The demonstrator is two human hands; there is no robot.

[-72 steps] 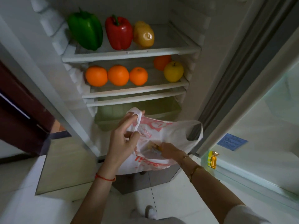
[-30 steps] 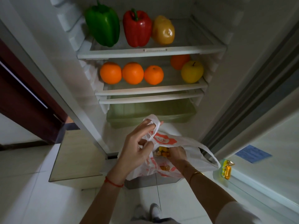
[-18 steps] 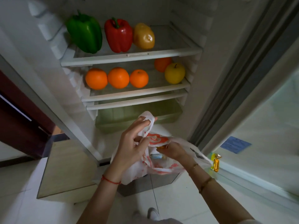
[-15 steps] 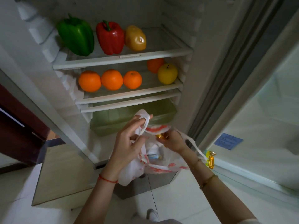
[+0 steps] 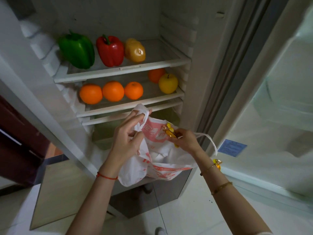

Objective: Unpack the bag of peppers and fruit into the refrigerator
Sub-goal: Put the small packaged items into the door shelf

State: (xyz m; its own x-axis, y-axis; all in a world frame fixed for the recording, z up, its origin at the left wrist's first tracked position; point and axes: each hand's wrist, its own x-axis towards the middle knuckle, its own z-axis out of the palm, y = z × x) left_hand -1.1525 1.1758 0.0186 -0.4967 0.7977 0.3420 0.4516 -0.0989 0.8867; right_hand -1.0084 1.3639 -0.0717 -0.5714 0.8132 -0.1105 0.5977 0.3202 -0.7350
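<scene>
A white plastic bag (image 5: pixel 159 160) with red print hangs in front of the open refrigerator. My left hand (image 5: pixel 127 136) grips one handle of the bag. My right hand (image 5: pixel 185 139) is at the bag's mouth, pinching a small yellow wrapped item (image 5: pixel 170 131). The top shelf (image 5: pixel 118 72) carries a green pepper (image 5: pixel 77 50), a red pepper (image 5: pixel 110 50) and a yellow pepper (image 5: pixel 135 50). On the shelf below lie three oranges in a row (image 5: pixel 112 91), another orange (image 5: pixel 155 74) behind, and a yellow apple (image 5: pixel 168 83).
A greenish crisper drawer (image 5: pixel 108 131) sits under the shelves, partly behind the bag. The open fridge door (image 5: pixel 271 116) stands to the right, with a yellow wrapped item (image 5: pixel 217 163) on its lower ledge and a blue label (image 5: pixel 232 147). A dark cabinet (image 5: pixel 18 141) is at left.
My right hand has come up out of the bag with the yellow wrapped item pinched in its fingers. My left hand keeps the same hold on the handle.
</scene>
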